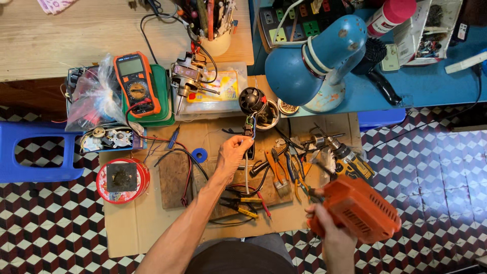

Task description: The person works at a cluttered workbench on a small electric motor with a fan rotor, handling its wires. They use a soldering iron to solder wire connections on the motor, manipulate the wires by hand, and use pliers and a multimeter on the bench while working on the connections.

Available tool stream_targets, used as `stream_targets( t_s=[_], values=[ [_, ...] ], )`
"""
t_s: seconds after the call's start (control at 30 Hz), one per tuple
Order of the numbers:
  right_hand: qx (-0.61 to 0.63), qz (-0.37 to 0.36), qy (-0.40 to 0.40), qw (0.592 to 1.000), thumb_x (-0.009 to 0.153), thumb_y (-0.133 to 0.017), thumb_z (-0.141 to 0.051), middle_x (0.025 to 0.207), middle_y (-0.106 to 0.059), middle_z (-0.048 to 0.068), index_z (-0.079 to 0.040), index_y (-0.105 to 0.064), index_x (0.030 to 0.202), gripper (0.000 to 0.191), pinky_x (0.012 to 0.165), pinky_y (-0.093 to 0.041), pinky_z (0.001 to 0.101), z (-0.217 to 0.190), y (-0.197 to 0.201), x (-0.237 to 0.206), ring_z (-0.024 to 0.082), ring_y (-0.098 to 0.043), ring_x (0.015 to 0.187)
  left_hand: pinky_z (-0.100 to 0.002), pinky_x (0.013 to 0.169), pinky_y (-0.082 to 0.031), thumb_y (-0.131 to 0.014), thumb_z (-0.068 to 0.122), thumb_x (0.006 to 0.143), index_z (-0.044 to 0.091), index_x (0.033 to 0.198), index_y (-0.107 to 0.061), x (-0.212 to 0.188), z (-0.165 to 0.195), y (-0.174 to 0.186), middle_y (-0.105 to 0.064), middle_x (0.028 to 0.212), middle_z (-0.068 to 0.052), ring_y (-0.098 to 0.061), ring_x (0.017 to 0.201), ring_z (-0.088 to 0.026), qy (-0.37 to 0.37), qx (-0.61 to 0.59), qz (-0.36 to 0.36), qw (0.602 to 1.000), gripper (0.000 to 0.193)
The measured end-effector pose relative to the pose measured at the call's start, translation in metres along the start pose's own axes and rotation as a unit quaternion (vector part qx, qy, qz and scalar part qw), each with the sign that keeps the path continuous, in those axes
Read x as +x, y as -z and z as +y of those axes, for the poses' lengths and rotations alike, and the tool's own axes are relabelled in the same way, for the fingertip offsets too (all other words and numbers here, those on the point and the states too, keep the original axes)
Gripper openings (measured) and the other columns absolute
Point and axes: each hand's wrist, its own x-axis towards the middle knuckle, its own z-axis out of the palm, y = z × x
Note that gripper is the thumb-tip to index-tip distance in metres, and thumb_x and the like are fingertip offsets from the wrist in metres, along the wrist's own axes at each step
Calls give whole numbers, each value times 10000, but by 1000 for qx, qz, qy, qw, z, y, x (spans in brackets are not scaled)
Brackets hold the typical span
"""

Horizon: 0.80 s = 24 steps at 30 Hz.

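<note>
Left hand at centre of the cardboard sheet, fingers pinched together on a bundle of wires running up at 12 o'clock to a small black motor. Right hand at 4 o'clock, clamped around an orange power-tool housing. Pliers lie between the 2 hands. Orange multimeter at 10 o'clock; blue desk lamp at 1 o'clock.
</note>
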Motion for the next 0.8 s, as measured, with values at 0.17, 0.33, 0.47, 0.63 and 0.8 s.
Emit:
stream_targets(
  t_s=[0.17,0.33,0.47,0.63,0.8],
  values=[
    [24,-40,14,999,885,-737,-75,888,-657,79,-3,-644,1154,294,619,-574,263,-21,-33,58,145,-656,683,-240,639,-487,-769,311,856,26,1035,-754,-5,8,-10,-704,828,20,-593,728,-61,-50,33,30,998,337],
    [-108,-18,-41,993,965,-775,-162,819,-624,79,-11,-664,1145,260,536,-458,262,-17,-58,91,123,-546,616,-261,605,-449,-771,355,834,45,1047,-748,-11,11,-13,-646,772,-3,-540,684,-88,10,64,43,997,377],
    [-65,-39,23,997,872,-766,-178,933,-653,-18,-117,-581,1249,424,590,-539,220,7,-64,115,58,-618,680,-261,612,-460,-773,361,827,45,1047,-750,-8,13,-14,-649,779,4,-546,692,-83,-10,75,56,996,386],
    [-121,-60,115,984,851,-801,-177,1308,-566,74,-112,-465,1395,643,1023,-556,349,44,-49,133,154,-609,1136,-271,636,-499,-743,382,848,65,1085,-722,-8,20,-14,-698,811,-11,-605,717,-88,10,87,37,995,396],
    [-361,-58,308,878,898,-800,-163,1495,-440,111,-190,-442,1456,664,1233,-408,474,68,-37,147,282,-447,1404,-294,642,-502,-728,390,863,87,1099,-725,-12,26,-20,-715,823,-55,-616,722,-122,41,112,57,991,384]
  ],
)
